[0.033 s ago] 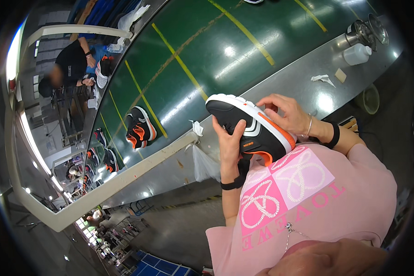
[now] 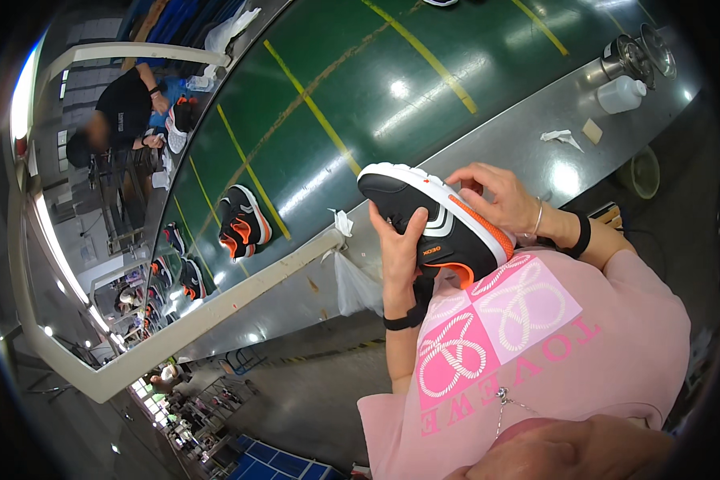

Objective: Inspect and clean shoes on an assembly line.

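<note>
Pink shirt [image 2: 552, 344] fills nearest foreground, wearer's chest below cam. Just above it both hands are raised w/ one black trainer [image 2: 436, 220], white sole, orange heel trim, held in air over bench edge, sole turned up and away, toe to picture left.

Left hand [image 2: 396, 256]: closed round trainer's side, thumb on upper, palm under; firm hold. Right hand [image 2: 496, 200]: fingers curled on sole rim at heel end, touching; pinch or rest, cannot tell. Black wristband on each wrist.

Beyond: steel bench [image 2: 536, 136] carrying crumpled paper scrap [image 2: 560, 138], white bottle [image 2: 620, 94], metal cups [image 2: 628, 52]. Clear plastic bag [image 2: 352, 284] hangs off bench front rail.

Further: green belt [image 2: 336, 88] w/ yellow lines; pair of black-orange shoes [image 2: 244, 220] on it, well apart from hands. More pairs down the line.

Far end: co-worker in black [image 2: 124, 108] handling another shoe.
</note>
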A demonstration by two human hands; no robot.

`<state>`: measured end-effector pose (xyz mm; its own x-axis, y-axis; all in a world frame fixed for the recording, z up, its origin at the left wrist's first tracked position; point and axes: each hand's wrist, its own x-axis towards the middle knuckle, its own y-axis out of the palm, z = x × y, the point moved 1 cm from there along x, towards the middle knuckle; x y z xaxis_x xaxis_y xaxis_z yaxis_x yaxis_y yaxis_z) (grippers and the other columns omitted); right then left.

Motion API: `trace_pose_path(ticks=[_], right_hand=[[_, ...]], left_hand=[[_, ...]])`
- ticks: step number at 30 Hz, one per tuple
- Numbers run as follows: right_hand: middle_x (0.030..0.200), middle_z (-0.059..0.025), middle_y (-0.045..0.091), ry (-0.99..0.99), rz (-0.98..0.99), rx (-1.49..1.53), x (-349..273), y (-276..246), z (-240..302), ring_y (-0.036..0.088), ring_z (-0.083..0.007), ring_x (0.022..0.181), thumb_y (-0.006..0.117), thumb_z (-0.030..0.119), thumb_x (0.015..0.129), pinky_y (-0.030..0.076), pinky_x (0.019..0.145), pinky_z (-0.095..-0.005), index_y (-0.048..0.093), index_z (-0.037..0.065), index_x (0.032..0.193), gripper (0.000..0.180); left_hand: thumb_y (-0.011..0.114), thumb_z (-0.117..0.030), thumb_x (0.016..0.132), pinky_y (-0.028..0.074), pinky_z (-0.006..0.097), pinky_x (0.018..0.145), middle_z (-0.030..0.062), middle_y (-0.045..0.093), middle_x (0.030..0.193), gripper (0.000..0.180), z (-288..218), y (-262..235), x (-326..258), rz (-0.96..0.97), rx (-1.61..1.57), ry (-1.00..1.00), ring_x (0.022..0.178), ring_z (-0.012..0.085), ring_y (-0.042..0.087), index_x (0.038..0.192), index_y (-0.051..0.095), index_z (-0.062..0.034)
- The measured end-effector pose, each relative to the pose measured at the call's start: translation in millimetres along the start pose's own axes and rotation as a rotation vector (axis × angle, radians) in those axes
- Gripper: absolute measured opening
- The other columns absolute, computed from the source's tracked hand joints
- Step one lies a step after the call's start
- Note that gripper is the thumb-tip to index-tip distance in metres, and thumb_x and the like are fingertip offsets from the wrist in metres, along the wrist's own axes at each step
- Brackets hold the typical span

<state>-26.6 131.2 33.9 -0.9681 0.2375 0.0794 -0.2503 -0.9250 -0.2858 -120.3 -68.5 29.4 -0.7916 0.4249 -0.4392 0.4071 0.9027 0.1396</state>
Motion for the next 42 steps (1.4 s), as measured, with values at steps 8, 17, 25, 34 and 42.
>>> trace_pose_path(ticks=[8, 17, 25, 34, 42], right_hand=[[0.084, -0.0099, 0.064, -0.028, -0.006, -0.008, 4, -6, -6, 0.063, -0.0208, 0.072, 0.060, 0.007, 0.090, 0.052, 0.068, -0.0323, 0.064, 0.004, 0.114, 0.024], [0.086, -0.0106, 0.064, -0.167, -0.051, -0.083, 17, -10, -7, 0.064, -0.0224, 0.075, 0.060, 0.005, 0.089, 0.052, 0.068, -0.0331, 0.065, 0.003, 0.111, 0.023], [0.088, -0.0109, 0.065, -0.203, -0.076, -0.089, 23, -8, -10, 0.065, -0.0241, 0.076, 0.062, 0.006, 0.089, 0.053, 0.068, -0.0339, 0.067, 0.003, 0.107, 0.019], [0.090, -0.0123, 0.069, -0.193, -0.052, -0.125, 27, -13, -18, 0.067, -0.0277, 0.079, 0.063, 0.002, 0.086, 0.053, 0.070, -0.0358, 0.070, 0.002, 0.104, 0.020], [0.085, -0.0087, 0.067, -0.381, -0.124, -0.221, 35, -15, -23, 0.065, -0.0250, 0.075, 0.066, 0.005, 0.087, 0.053, 0.068, -0.0358, 0.070, 0.005, 0.103, 0.017]], left_hand=[[0.077, -0.016, 0.087, 0.042, 0.039, 0.107, 0.0209, 0.042, 0.142, 0.100, 1, 8, 3, 0.052, -0.017, 0.017, 0.130, 0.0276, 0.047, 0.154, 0.006, 0.0028], [0.077, -0.018, 0.087, 0.040, 0.038, 0.108, 0.0213, 0.042, 0.142, 0.100, -1, 14, 5, 0.043, 0.038, 0.015, 0.130, 0.0270, 0.046, 0.154, 0.006, 0.0046], [0.076, -0.019, 0.088, 0.039, 0.037, 0.108, 0.0215, 0.042, 0.142, 0.099, 5, 14, 8, 0.028, 0.069, 0.020, 0.129, 0.0265, 0.046, 0.154, 0.006, 0.0055], [0.077, -0.018, 0.087, 0.040, 0.037, 0.108, 0.0216, 0.043, 0.142, 0.100, 4, 20, 11, 0.029, 0.060, 0.035, 0.129, 0.0266, 0.047, 0.154, 0.006, 0.0054], [0.077, -0.018, 0.087, 0.041, 0.037, 0.107, 0.0223, 0.043, 0.142, 0.101, 4, 24, 11, 0.024, 0.077, 0.007, 0.129, 0.0272, 0.047, 0.153, 0.005, 0.0062]])
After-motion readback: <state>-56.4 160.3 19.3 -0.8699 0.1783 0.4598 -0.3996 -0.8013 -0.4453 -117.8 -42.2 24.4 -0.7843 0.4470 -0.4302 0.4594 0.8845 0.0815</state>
